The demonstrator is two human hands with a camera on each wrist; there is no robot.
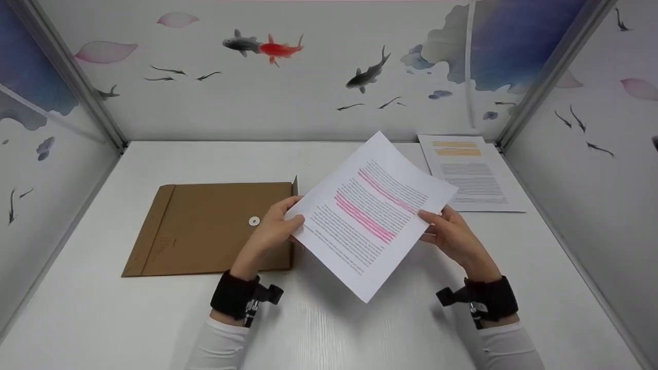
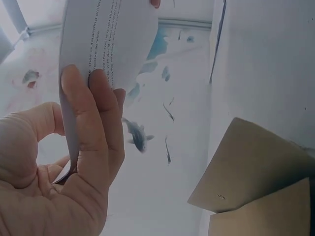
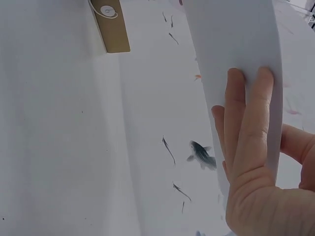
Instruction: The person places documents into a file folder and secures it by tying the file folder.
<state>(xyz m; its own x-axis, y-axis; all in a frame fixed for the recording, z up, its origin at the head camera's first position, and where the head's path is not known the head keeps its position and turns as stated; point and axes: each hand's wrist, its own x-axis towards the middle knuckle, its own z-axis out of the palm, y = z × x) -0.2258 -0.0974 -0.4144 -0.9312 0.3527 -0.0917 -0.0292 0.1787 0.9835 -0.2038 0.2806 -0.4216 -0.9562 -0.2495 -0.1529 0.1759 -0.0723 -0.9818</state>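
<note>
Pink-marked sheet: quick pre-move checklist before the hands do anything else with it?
1. Left hand has a hold on the pink-marked sheet: ok, fingers pinch its left edge.
2. Right hand has a hold: ok, fingers support the right edge.
3. Sheet clear of the table: ok, held up and tilted.
4. Sheet flat: not ok, it curves between the hands.
5. Brown envelope within reach: ok, lying beside the left hand.
6. Envelope flap open: cannot tell; only a raised edge shows at its right end.
7. Orange-marked sheet out of the way: ok, at the far right.
</note>
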